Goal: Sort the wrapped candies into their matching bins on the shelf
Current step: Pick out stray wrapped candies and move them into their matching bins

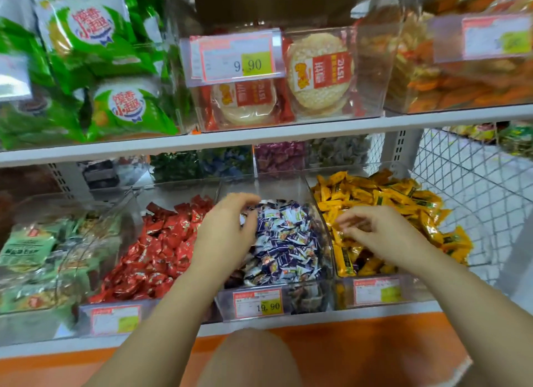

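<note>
Three clear bins stand side by side on the lower shelf. Red wrapped candies (161, 251) fill the left one, purple-and-white candies (288, 242) the middle one, yellow candies (389, 199) the right one. My left hand (227, 231) hovers over the divide between the red and purple bins. Its fingers curl down at the purple pile, and whether they pinch a candy is hidden. My right hand (375, 231) hangs over the left part of the yellow bin, its fingers loosely curled and pointing left, with nothing visible in them.
A bin of green snack packs (28, 251) stands at the far left. Small candy bins (259, 159) line the back row. The upper shelf (259, 136) carries rice-cracker packs (317, 72) and green bags (101, 69). A wire mesh panel (467, 185) closes the right side. My knee (251, 358) is below.
</note>
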`<state>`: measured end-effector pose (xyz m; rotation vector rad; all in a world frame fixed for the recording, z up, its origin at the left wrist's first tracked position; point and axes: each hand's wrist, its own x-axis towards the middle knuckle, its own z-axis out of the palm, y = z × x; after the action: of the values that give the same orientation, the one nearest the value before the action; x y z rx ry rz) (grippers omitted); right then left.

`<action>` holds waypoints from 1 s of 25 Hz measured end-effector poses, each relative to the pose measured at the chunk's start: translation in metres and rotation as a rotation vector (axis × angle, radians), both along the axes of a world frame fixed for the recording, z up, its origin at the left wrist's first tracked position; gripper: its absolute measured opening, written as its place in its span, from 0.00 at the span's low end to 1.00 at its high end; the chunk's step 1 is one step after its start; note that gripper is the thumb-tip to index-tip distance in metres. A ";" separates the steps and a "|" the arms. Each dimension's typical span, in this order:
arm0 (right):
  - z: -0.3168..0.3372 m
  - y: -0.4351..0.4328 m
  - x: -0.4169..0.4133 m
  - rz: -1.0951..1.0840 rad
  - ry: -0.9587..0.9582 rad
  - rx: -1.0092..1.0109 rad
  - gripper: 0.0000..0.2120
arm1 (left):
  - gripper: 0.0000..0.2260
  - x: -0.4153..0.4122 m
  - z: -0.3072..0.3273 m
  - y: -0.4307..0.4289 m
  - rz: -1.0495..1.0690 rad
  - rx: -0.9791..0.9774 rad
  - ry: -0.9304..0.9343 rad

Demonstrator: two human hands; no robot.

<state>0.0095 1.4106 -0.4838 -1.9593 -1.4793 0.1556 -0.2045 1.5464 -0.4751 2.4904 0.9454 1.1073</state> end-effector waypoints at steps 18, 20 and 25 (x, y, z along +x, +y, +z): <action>-0.013 0.004 0.037 0.183 -0.173 -0.204 0.08 | 0.10 0.095 -0.045 -0.011 -0.453 -0.035 0.236; -0.008 0.005 0.052 -0.007 -0.136 -0.032 0.08 | 0.11 0.096 -0.046 -0.010 -0.456 -0.036 0.223; -0.009 0.026 0.082 -0.479 -0.411 -0.052 0.19 | 0.09 0.095 -0.045 -0.009 -0.474 -0.059 0.225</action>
<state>0.0917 1.4362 -0.4930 -2.4275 -1.1969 -0.4460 -0.1094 1.5378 -0.5205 2.6291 0.3871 0.6503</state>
